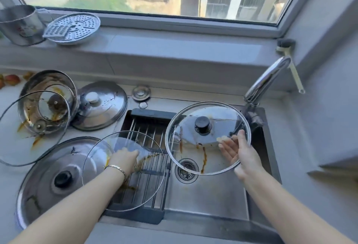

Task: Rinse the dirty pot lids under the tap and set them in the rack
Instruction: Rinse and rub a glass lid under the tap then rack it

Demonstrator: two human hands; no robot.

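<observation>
My right hand grips the rim of a glass lid with a black knob, tilted over the sink and streaked with brown sauce. My left hand holds a second glass lid over the wire rack in the sink's left half; brown sauce smears it. The tap stands at the back right, and no water is visible. On the counter to the left lie more dirty lids: a steel one with a black knob, a steel one with a silver knob, and a stack of stained lids.
A drain strainer sits in the sink bottom. A steel pot and a perforated steamer plate stand on the window sill. A dish brush leans at the back right. Sauce is spilled on the counter. Fruit lies far left.
</observation>
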